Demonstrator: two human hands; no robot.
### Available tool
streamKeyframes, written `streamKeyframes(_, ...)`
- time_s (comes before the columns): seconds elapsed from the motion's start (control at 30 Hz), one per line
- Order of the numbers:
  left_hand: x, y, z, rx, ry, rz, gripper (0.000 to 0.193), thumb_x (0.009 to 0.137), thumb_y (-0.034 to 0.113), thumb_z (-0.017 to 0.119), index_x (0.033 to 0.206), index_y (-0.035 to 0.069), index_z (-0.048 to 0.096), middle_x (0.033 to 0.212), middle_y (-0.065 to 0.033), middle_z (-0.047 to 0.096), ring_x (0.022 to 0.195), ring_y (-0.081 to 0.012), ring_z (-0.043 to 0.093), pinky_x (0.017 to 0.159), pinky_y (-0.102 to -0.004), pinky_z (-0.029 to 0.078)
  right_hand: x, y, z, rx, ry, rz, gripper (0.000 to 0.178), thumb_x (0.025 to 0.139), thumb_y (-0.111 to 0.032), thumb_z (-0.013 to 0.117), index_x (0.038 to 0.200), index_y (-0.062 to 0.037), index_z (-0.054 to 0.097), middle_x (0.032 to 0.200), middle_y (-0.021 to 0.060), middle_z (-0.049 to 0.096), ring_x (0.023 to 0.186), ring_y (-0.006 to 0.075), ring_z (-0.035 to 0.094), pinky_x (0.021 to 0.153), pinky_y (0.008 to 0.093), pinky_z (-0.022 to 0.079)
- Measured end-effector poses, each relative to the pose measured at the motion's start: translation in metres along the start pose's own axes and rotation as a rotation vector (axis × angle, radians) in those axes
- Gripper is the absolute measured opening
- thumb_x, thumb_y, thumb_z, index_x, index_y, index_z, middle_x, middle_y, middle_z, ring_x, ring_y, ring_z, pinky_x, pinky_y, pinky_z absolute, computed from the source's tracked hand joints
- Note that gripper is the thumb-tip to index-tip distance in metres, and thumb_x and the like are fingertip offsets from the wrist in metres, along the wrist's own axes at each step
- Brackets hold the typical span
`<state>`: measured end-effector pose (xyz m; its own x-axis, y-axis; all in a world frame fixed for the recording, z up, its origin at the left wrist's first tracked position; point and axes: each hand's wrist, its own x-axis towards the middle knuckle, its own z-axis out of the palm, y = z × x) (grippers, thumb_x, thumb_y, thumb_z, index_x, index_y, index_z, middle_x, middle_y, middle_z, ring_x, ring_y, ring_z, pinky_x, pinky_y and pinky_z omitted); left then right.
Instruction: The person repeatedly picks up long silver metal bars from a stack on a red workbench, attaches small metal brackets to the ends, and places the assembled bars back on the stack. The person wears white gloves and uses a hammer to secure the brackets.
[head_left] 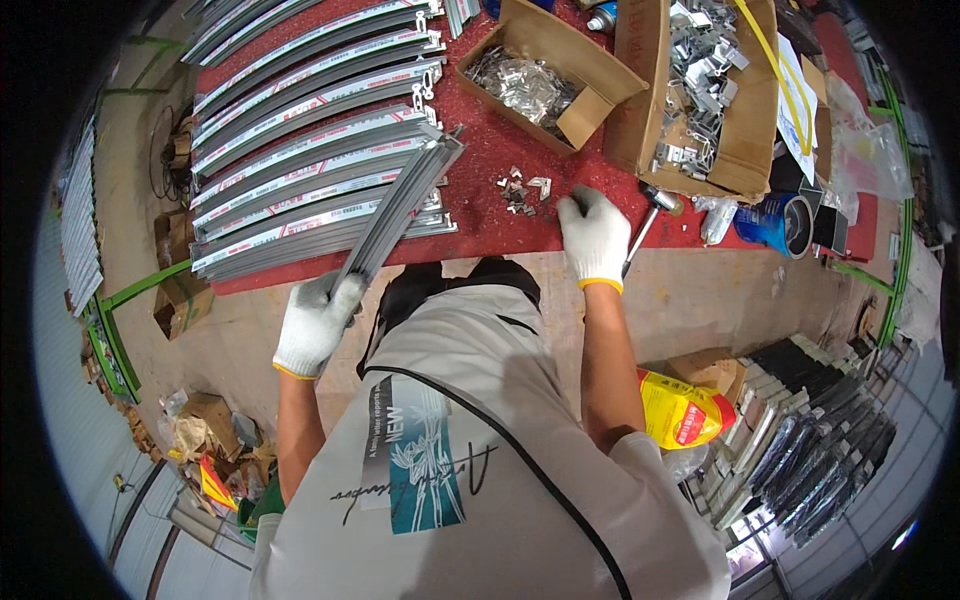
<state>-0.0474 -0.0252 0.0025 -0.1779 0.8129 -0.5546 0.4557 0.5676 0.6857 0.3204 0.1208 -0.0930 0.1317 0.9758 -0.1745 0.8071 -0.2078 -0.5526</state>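
The left hand (320, 320), gloved and nearer the person than the loose metal pieces (518, 195) and to their left, is wrapped around the near end of a grey profile (395, 215). The right hand (597, 237), also gloved, is just right of those pieces and a little nearer the person; its fingers look curled, but I cannot tell whether they pinch anything. To handle the profile well, I'd keep the grip firm and its far end supported, so it neither swings into the pieces nor scrapes its neighbours. Its long axis runs slantwise, away from the person and rightward; the far end points up past the pieces' left side, over the ends of the stacked profiles (310, 180). Right of the pieces is a hammer (657, 205); beyond them on the red table (490, 235), a small carton (587, 117), with a larger carton (637, 90) to the right.
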Motion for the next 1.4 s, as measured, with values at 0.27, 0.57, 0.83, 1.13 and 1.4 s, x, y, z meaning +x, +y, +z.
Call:
streamKeyframes(0.27, -0.002, -0.005, -0.007, -0.101, -0.132, -0.134, 0.058, 0.110, 0.056, 0.070, 0.106, -0.001, 0.080, 0.079, -0.0046, 0.072, 0.068, -0.0129, 0.066, 0.063, -0.0323, 0.052, 0.012, -0.004, 0.042, -0.091, -0.019, -0.169, 0.030, 0.093, -0.025, 0.082, 0.118, -0.0084, 0.083, 0.118, 0.0242, 0.075, 0.108, 0.0450, 0.075, 0.095, 0.0530, 0.061)
streamKeyframes(0.57, -0.007, -0.008, -0.007, -0.173, -0.179, -0.144, 0.077, 0.105, 0.073, 0.067, 0.114, -0.002, 0.080, 0.081, -0.0060, 0.072, 0.069, -0.0146, 0.069, 0.064, -0.0316, 0.053, 0.019, 0.009, 0.027, -0.019, -0.195, -0.174, 0.028, 0.097, -0.016, 0.072, 0.121, -0.0017, 0.078, 0.115, 0.0253, 0.080, 0.111, 0.0436, 0.077, 0.099, 0.0504, 0.061)
streamKeyframes(0.83, -0.008, -0.020, -0.010, -0.272, -0.262, -0.115, 0.075, 0.108, 0.070, 0.063, 0.115, -0.003, 0.079, 0.082, -0.0087, 0.075, 0.069, -0.0159, 0.070, 0.065, -0.0321, 0.054, 0.015, -0.036, -0.044, 0.475, -0.233, -0.244, 0.026, 0.101, -0.016, 0.071, 0.121, -0.0038, 0.082, 0.115, 0.0201, 0.082, 0.105, 0.0344, 0.080, 0.095, 0.0411, 0.062)
streamKeyframes(1.13, -0.013, -0.011, -0.020, -0.208, -0.336, -0.082, 0.079, 0.105, 0.073, 0.066, 0.112, -0.004, 0.080, 0.081, -0.0095, 0.076, 0.071, -0.0169, 0.071, 0.068, -0.0321, 0.055, 0.038, -0.100, -0.073, 0.426, -0.274, -0.580, 0.025, 0.102, -0.016, 0.070, 0.123, -0.0053, 0.081, 0.114, 0.0170, 0.082, 0.104, 0.0333, 0.080, 0.094, 0.0407, 0.062)
streamKeyframes(1.4, -0.017, -0.017, -0.019, -0.143, -0.319, -0.090, 0.080, 0.101, 0.074, 0.071, 0.109, -0.005, 0.080, 0.084, -0.0099, 0.076, 0.074, -0.0176, 0.072, 0.070, -0.0341, 0.056, 0.042, -0.106, -0.061, 0.383, -0.228, -0.778, 0.021, 0.099, -0.012, 0.073, 0.118, -0.0062, 0.081, 0.111, 0.0176, 0.081, 0.104, 0.0371, 0.078, 0.094, 0.0446, 0.062)
